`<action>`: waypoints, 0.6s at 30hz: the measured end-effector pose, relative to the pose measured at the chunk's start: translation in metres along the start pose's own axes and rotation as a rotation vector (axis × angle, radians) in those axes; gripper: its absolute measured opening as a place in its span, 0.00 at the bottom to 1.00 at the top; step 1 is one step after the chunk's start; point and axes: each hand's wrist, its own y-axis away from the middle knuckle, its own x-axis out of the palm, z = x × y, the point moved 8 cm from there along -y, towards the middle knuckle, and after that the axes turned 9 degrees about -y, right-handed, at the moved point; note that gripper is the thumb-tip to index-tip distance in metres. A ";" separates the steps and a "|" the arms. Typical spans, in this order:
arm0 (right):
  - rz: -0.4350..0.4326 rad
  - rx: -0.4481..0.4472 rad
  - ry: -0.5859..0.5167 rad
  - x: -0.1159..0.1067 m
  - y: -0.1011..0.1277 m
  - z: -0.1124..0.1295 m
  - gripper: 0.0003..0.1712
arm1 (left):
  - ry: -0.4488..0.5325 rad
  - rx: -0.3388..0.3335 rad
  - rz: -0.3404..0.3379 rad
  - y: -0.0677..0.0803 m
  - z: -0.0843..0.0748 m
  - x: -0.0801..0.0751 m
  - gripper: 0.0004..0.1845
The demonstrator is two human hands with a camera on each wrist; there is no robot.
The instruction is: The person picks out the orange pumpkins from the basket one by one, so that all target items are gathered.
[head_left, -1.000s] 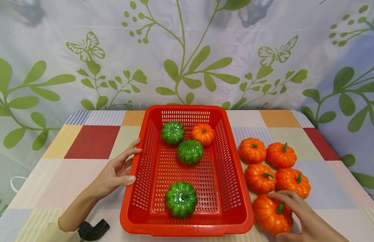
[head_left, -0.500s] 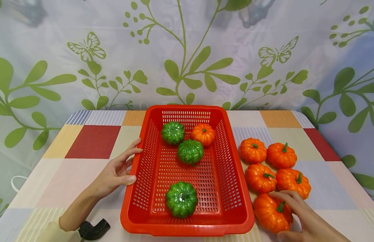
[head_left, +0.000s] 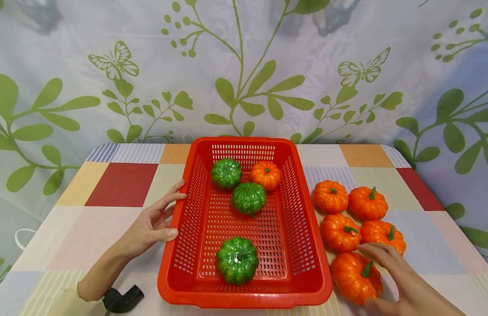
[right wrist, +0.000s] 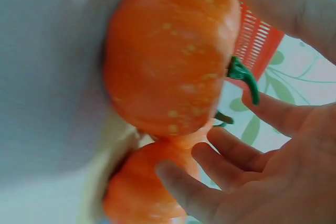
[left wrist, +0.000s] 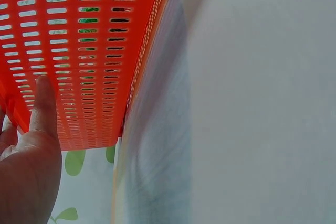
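A red plastic basket (head_left: 244, 298) with slotted walls holds three green pumpkins, one (head_left: 237, 260) near the front, and one orange pumpkin (head_left: 265, 175) at the back. My left hand (head_left: 151, 230) touches the basket's left side with spread, fairly straight fingers; its thumb lies along the rim. The left wrist view shows a digit against the slotted outer wall. At the front right, my right hand (head_left: 397, 281) is spread around an orange pumpkin (head_left: 354, 278) with a green stem. In the right wrist view its fingers (right wrist: 283, 114) stand apart from that pumpkin (right wrist: 173, 56).
Several more orange pumpkins (head_left: 340, 232) stand grouped right of the basket, close to its wall. A black curved object (head_left: 123, 299) lies by the left forearm. A checked cloth (head_left: 121, 184) covers the table; a leaf-patterned curtain (head_left: 244, 66) hangs behind.
My right hand has loosened from the front orange pumpkin and shifted slightly right, its fingers spreading wider. The left hand, the basket and the pumpkins stay put.
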 end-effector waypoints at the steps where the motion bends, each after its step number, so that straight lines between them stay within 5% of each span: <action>1: -0.005 -0.022 -0.009 -0.003 -0.001 0.004 0.51 | 0.002 -0.005 0.000 0.000 0.000 0.000 0.34; 5: -0.007 -0.098 -0.022 -0.012 -0.011 0.021 0.51 | 0.003 0.004 0.005 0.000 0.000 0.000 0.34; 14: -0.038 -0.016 -0.025 -0.038 -0.049 0.057 0.43 | 0.004 -0.006 -0.001 0.000 0.000 0.001 0.34; 18: -0.028 -0.075 -0.083 -0.041 -0.073 0.075 0.40 | -0.005 -0.014 -0.007 0.000 0.000 0.000 0.34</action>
